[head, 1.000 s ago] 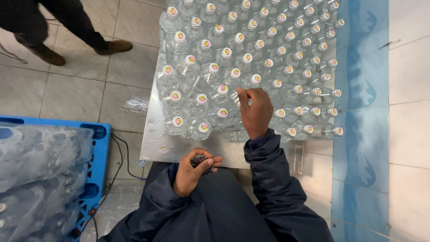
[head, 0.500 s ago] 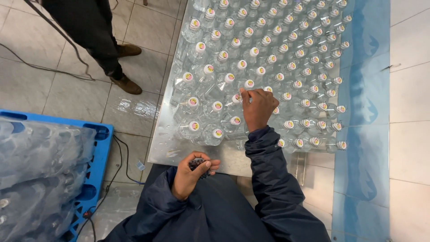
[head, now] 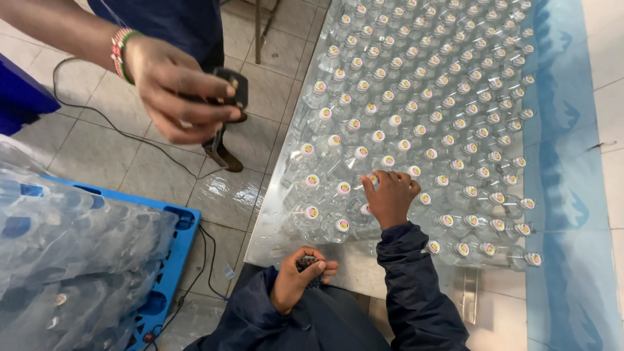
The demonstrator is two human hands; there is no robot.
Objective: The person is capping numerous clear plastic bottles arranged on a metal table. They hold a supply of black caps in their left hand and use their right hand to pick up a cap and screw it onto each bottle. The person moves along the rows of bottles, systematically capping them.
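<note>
The right hand [head: 390, 198] reaches over the near edge of the steel desk [head: 351, 263], fingers curled down on the cap of a clear plastic bottle [head: 371, 184] in the close-packed front rows. The left hand [head: 298, 278] waits near the lap, fingers closed round small dark pieces [head: 309, 265], perhaps kept ready there. A co-worker's hand [head: 172, 91] holds a black device above the floor.

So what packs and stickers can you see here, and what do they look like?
Cap stickers: small round labels, white with yellow and red, on the clear bottles filling the metal table, under the right hand.
Wrapped bottle packs: clear plastic bundles stacked on the blue pallet, lower left.
No signs or screens.
</note>
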